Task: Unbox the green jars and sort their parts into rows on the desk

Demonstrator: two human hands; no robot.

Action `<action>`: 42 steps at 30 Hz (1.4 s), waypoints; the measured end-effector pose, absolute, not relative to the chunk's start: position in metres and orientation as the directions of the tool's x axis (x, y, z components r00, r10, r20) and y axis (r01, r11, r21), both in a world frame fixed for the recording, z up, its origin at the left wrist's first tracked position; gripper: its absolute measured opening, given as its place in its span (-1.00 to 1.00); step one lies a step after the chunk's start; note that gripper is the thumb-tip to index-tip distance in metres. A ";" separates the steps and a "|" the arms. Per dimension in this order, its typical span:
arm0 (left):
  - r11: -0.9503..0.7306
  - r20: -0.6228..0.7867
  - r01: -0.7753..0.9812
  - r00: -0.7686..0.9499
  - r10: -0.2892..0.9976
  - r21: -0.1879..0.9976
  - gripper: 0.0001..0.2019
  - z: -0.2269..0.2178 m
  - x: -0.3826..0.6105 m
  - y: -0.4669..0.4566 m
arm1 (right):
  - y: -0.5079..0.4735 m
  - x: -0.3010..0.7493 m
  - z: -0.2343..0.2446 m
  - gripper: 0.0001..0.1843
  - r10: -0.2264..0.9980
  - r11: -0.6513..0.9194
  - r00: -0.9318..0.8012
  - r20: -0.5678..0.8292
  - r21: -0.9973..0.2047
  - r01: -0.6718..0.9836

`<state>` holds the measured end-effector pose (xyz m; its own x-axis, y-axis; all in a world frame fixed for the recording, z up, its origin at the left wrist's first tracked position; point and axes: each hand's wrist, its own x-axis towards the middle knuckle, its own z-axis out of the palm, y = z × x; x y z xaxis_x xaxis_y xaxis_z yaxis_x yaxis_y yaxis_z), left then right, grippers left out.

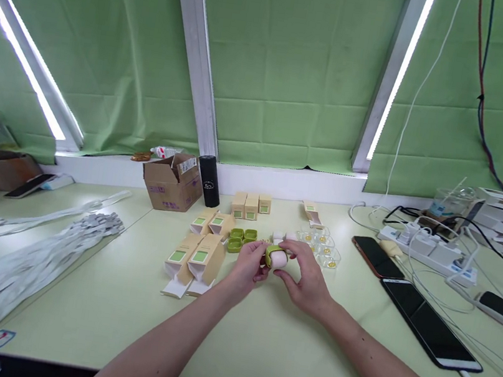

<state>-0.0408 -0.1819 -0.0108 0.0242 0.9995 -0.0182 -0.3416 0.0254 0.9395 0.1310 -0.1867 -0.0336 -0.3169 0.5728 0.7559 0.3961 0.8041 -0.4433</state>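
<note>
Head view.
- Left hand: fingers curled around the green end of the green-and-pink case.
- Right hand: fingertips pinching the case's pink end.
- Case: just above the table, nearer than the black tumbler and to its right.
- 3 upright tan boxes: just right of the tumbler.
- Green caps: nearer than the tumbler, slightly right.

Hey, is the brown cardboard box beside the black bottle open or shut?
Open: the cardboard box has its top flaps raised and spread apart.
</note>
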 end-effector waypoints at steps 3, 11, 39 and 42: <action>0.108 -0.075 -0.320 0.116 0.990 0.941 -0.65 -0.009 -0.041 -0.185 | -0.187 0.131 -0.032 -0.50 0.562 0.814 -0.330 0.758 -0.436 0.384; -0.119 0.133 -0.233 0.046 0.990 0.965 -0.68 -0.011 -0.042 -0.183 | -0.189 0.132 -0.030 -0.54 0.692 0.714 -0.185 0.698 -0.623 0.318; -0.451 0.446 0.192 0.071 0.892 0.872 -0.57 -0.019 -0.036 -0.194 | -0.181 0.129 -0.025 -0.57 0.891 0.438 -0.044 0.452 -0.880 -0.185; -0.406 0.404 0.195 0.054 0.913 0.893 -0.58 -0.021 -0.034 -0.193 | -0.182 0.131 -0.026 -0.68 0.860 0.497 -0.054 0.507 -0.858 -0.131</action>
<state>-0.0340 -0.1931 -0.0208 0.0536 0.9133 0.4037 0.1948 -0.4061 0.8928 0.1314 -0.1818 -0.0260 -0.0541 0.8604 0.5068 -0.1313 0.4970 -0.8578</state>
